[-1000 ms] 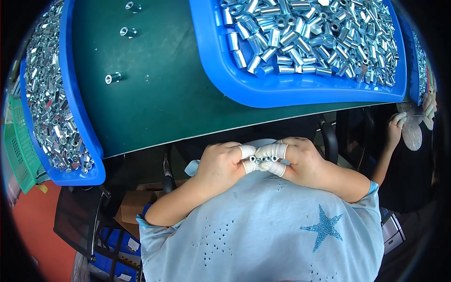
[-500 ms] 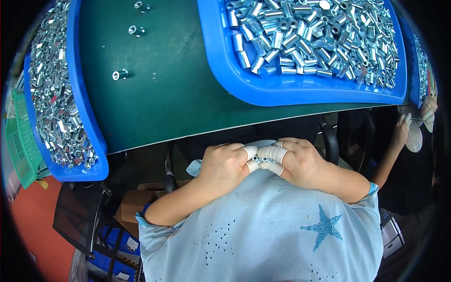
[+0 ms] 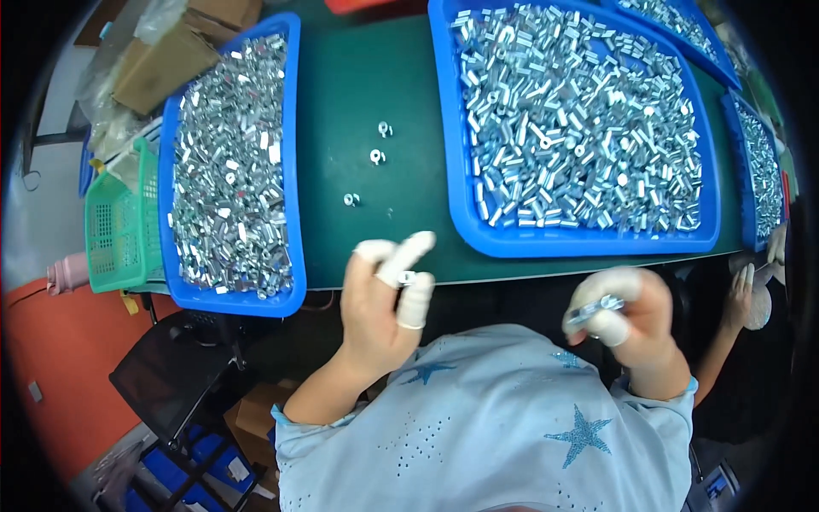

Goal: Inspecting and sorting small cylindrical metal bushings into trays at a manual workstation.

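Observation:
My left hand [image 3: 375, 299], with white finger cots on the fingertips, is above the front edge of the green table. A short silver metal sleeve [image 3: 406, 278] sits between its thumb and fingers, with one finger stretched forward. My right hand [image 3: 636, 311], also in finger cots, is off to the right in front of the table edge. Its curled fingers hold several silver metal sleeves [image 3: 607, 303], partly hidden and blurred. Three loose sleeves [image 3: 377, 157] stand or lie on the tabletop [image 3: 375, 77] beyond my left hand.
A blue tray [image 3: 299, 213] of small silver parts is at left; a larger blue tray [image 3: 546, 246] of sleeves is at right. Further right are more blue trays [image 3: 751, 235] and another person's hand [image 3: 740, 290]. A green basket [image 3: 111, 230] and cardboard box [image 3: 162, 72] flank the left tray.
My hands were together at my chest over several sleeves. They have parted: the left went forward and left, the right out to the right. The view has shifted too.

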The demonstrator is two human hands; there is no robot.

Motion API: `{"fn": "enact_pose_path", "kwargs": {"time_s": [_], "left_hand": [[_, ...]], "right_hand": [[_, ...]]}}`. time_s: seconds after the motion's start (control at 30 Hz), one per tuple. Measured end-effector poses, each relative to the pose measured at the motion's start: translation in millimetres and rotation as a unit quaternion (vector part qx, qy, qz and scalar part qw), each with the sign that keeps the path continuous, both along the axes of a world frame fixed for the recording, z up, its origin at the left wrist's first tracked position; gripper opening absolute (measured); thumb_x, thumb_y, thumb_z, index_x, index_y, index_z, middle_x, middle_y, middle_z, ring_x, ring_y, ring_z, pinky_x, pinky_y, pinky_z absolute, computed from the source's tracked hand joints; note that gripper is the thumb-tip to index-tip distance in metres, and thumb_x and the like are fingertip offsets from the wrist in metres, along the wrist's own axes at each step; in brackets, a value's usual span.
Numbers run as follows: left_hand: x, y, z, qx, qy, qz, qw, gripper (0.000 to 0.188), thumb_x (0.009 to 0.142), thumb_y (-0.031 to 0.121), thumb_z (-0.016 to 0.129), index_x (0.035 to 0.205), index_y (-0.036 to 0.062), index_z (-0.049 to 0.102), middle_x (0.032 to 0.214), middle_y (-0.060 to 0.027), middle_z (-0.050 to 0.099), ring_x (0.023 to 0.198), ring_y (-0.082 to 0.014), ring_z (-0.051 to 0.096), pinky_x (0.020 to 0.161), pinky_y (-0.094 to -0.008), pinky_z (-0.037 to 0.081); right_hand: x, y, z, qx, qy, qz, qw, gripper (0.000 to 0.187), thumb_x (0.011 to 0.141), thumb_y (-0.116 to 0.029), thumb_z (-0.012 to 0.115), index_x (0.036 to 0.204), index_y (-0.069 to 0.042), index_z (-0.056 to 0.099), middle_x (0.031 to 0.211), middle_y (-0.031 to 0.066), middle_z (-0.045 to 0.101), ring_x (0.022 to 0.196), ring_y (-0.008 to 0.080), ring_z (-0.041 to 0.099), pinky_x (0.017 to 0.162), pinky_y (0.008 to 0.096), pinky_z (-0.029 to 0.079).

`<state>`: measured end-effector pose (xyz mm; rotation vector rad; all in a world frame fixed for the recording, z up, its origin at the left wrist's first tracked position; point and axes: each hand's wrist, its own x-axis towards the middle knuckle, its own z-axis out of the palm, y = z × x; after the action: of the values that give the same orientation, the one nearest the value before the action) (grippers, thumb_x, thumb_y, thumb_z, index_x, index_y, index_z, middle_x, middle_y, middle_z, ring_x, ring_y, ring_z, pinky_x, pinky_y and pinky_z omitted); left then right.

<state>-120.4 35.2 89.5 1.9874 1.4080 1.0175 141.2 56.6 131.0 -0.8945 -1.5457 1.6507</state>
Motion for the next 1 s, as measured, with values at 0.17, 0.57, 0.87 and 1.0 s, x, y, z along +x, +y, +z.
{"fn": "enact_pose_path", "kwargs": {"time_s": [0.17, 0.57, 0.87, 1.0], "left_hand": [[-18, 3, -5, 0.040, -0.014, 0.066, 0.997, 0.029, 0.084, 0.007, 0.053, 0.112, -0.0007, 0.055, 0.085, -0.0087, 0.045, 0.067, -0.0182, 0.043, 0.060, -0.0263, 0.038], [-4, 12, -11, 0.093, 0.082, 0.108, 0.986, 0.028, 0.080, 0.001, 0.055, 0.107, 0.0025, 0.059, 0.085, -0.0070, 0.048, 0.072, -0.0181, 0.047, 0.067, -0.0258, 0.040], [-4, 30, -2, 0.073, 0.081, 0.146, 0.983, 0.023, 0.069, 0.006, 0.071, 0.091, 0.0024, 0.065, 0.080, -0.0072, 0.060, 0.077, -0.0221, 0.052, 0.071, -0.0324, 0.044], [-2, 41, 1, 0.079, 0.177, 0.135, 0.972, 0.026, 0.062, 0.009, 0.076, 0.086, 0.0031, 0.066, 0.078, -0.0069, 0.060, 0.075, -0.0218, 0.053, 0.068, -0.0324, 0.045]], "right_hand": [[26, 77, 46, 0.194, -0.150, -0.218, 0.945, 0.014, 0.084, -0.010, 0.050, 0.079, 0.002, 0.054, 0.062, 0.0044, 0.051, 0.053, 0.0107, 0.052, 0.047, 0.0237, 0.042], [113, 284, 7, 0.500, -0.490, -0.458, 0.548, 0.029, 0.079, -0.020, 0.062, 0.102, -0.003, 0.060, 0.085, 0.0134, 0.065, 0.072, 0.0265, 0.061, 0.069, 0.0334, 0.048], [68, 221, 3, 0.261, -0.557, -0.120, 0.779, 0.015, 0.072, -0.014, 0.062, 0.084, -0.006, 0.067, 0.087, 0.0136, 0.064, 0.082, 0.0313, 0.061, 0.072, 0.0409, 0.048], [67, 224, -10, 0.272, -0.612, -0.089, 0.737, 0.013, 0.073, -0.010, 0.057, 0.080, -0.005, 0.066, 0.087, 0.0151, 0.064, 0.084, 0.0324, 0.061, 0.072, 0.0425, 0.048]]}}
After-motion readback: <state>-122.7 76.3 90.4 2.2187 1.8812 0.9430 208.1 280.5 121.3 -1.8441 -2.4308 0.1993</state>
